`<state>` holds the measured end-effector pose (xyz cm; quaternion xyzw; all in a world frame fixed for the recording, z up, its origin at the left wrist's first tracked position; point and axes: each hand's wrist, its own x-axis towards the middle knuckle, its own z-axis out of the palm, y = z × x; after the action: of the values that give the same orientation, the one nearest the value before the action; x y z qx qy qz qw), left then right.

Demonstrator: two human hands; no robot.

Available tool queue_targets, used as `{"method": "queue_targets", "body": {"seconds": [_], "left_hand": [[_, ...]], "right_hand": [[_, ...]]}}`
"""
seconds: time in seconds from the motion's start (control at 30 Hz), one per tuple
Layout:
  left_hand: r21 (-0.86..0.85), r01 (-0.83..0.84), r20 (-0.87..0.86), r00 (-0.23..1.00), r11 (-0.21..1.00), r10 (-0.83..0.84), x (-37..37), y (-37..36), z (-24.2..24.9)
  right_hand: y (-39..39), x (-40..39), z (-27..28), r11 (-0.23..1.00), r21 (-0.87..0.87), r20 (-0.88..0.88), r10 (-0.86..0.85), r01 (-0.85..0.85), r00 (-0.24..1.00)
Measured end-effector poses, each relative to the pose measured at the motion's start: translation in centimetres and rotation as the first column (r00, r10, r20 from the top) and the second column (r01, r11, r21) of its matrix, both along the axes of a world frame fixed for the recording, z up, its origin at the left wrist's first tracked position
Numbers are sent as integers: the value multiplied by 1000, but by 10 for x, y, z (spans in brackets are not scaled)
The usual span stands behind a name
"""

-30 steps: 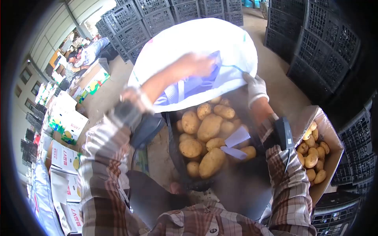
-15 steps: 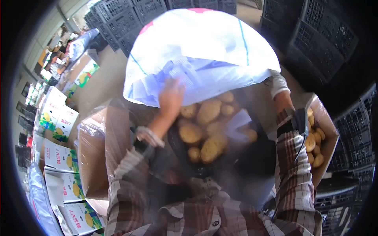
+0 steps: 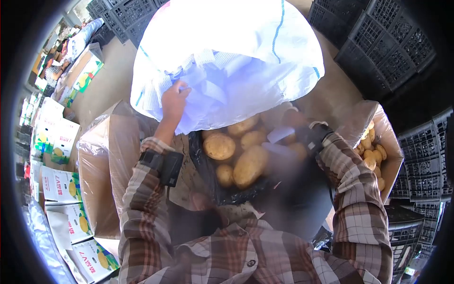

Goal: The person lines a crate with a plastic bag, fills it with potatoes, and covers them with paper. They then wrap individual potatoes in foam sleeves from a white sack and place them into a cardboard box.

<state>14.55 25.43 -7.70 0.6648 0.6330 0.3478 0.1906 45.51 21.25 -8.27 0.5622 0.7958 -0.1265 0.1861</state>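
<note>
White sack point(image 3: 222, 28) gapes at the top centre of the frame, pale ribbed pieces point(image 3: 208, 80) inside, potatoes point(image 3: 250, 166) below.
Left of centre, the left hand point(image 3: 174, 101) is at its mouth, fingers curled; whether they grasp a piece, I cannot tell. Blurred right of centre, the right hand point(image 3: 294, 118) is near the potatoes and pale slips point(image 3: 280, 134); its fingers' state cannot be told.

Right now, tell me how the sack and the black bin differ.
The sack is white with blue-green lines; the bin is black.
The sack holds pale sheets; the bin holds mainly potatoes.
The left hand is at the sack's mouth; the right hand, blurred, is over the bin.
Both are open, with their contents showing.
</note>
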Motion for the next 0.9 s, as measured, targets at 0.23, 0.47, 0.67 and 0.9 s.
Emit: {"method": "queue_targets", "body": {"seconds": [0.23, 0.47, 0.67, 0.9], "left_hand": [[257, 87, -280, 960, 963, -11, -48, -26, -8], [53, -169, -126, 977, 984, 174, -35, -67, 37], [-172, 0, 834, 532, 985, 146, 17, -130, 43], [-403, -80, 749, 544, 912, 378, 22, -199, 7]], "right_hand": [[-68, 139, 101, 924, 20, -708, -257, 382, 658], [-151, 205, 110, 875, 305, -267, -300, 376, 916], [-70, 32, 49, 996, -12, -428, 78, -91, 901], [-40, -24, 15, 931, -207, -254, 246, -301, 935]]}}
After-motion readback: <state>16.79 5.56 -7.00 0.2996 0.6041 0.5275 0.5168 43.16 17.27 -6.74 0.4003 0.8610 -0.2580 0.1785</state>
